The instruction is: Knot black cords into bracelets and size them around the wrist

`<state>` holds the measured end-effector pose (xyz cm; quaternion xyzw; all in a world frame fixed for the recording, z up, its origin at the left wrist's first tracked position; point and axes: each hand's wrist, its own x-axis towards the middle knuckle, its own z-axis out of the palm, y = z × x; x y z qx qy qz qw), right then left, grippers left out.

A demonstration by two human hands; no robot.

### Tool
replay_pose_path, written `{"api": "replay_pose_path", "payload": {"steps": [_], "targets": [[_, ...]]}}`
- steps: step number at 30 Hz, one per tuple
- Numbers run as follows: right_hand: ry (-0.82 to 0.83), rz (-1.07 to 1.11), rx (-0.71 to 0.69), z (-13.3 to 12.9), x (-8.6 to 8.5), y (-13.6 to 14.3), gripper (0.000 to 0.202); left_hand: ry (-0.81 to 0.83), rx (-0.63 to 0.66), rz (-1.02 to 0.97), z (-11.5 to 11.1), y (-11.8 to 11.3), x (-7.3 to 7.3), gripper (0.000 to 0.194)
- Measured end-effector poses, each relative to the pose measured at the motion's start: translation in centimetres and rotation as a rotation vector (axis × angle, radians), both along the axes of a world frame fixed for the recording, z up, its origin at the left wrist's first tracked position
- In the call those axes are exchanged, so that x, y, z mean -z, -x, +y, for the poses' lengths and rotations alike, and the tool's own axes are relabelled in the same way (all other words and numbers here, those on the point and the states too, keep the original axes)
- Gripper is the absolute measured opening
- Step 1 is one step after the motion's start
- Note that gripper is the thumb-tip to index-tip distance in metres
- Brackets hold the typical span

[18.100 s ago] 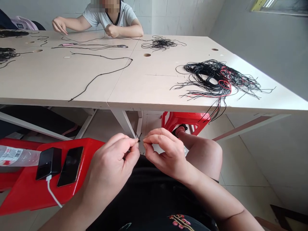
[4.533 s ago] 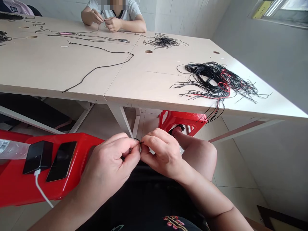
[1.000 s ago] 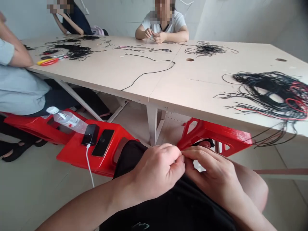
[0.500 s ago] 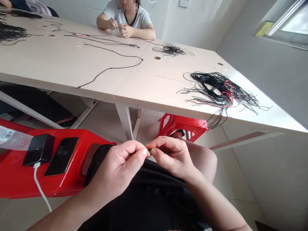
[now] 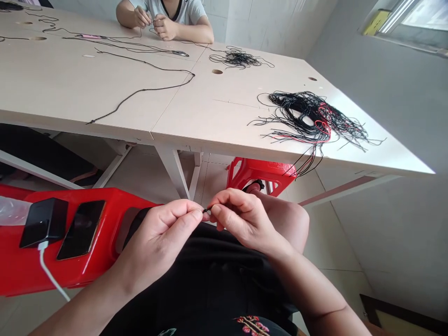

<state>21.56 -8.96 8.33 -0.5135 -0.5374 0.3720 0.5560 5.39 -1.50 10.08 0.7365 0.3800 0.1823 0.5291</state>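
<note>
Above my lap, a short bit of black cord [image 5: 206,210] shows between my two hands. My left hand [image 5: 171,228] pinches one end of it between thumb and forefinger. On the other side my right hand [image 5: 241,217] grips it the same way, its other fingers curled under. The fingertips are almost touching, and most of the cord is hidden by them. A bundle of black cords with some red strands [image 5: 301,119] lies on the table near its right front edge, several ends hanging over.
Across the pale table [image 5: 122,105] sits a person whose hands [image 5: 164,25] hold thin cord. A single dark cord [image 5: 168,87] and a black tangle [image 5: 238,57] lie there. To my left, a red stool [image 5: 101,266] carries a phone [image 5: 81,228] and a black power bank [image 5: 45,221] with a white cable.
The view has shifted, so the table and stool sit differently in frame. My fingertips have parted slightly, and more of the black cord shows between them.
</note>
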Motion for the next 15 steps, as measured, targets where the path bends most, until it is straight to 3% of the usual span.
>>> {"api": "replay_pose_path", "payload": {"steps": [3, 5, 11, 15], "targets": [[0.055, 0.1, -0.042, 0.2, 0.2, -0.1, 0.014, 0.178, 0.052, -0.036, 0.1, -0.1, 0.3, 0.03], [0.019, 0.093, -0.005, 0.4, 0.4, -0.1, 0.011, 0.231, 0.02, -0.055, 0.2, -0.2, 0.3, 0.029], [-0.459, -0.418, 0.401, -0.3, 0.5, 0.3, 0.022, 0.368, -0.103, -0.095, 0.4, -0.9, 0.1, 0.027], [-0.541, -0.589, 0.386, -0.7, 0.5, 0.9, 0.026, 0.331, -0.091, -0.121, 0.5, -1.2, 0.3, 0.029]]}}
